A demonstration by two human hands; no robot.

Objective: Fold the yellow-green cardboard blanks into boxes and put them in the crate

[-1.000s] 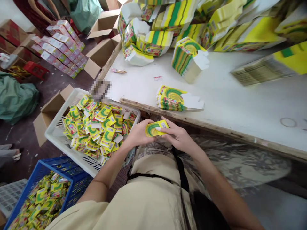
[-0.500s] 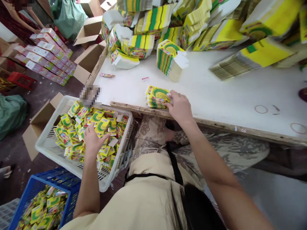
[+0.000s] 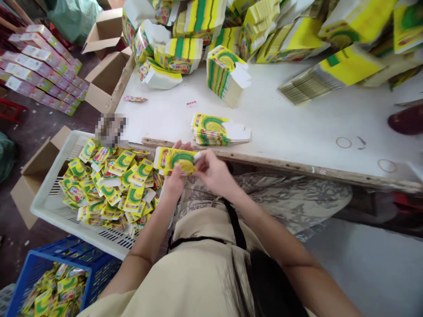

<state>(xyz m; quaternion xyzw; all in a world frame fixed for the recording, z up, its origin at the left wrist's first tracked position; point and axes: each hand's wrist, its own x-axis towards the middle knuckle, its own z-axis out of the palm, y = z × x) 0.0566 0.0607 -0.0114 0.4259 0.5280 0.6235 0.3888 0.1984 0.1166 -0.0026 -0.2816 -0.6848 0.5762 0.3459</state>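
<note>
Between both hands, over the table's front edge, is a small yellow and green carton. My left hand grips it from below and the side, its thumb on the printed face. At the carton's right end, the fingers of my right hand are pinched on its end flap. Just beyond, a stack of flat cartons lies on the white table, white flaps pointing right. To the left, a white basket holds many small yellow cartons.
Bundles of flat cartons are piled along the table's back. A blue crate with small packets stands on the floor at lower left. Open cardboard boxes and stacked pink boxes are beyond the table's left end.
My right hand has moved left from the stack, now holding a carton. My left hand has come over from the basket to grip the same carton. The view has shifted slightly.
</note>
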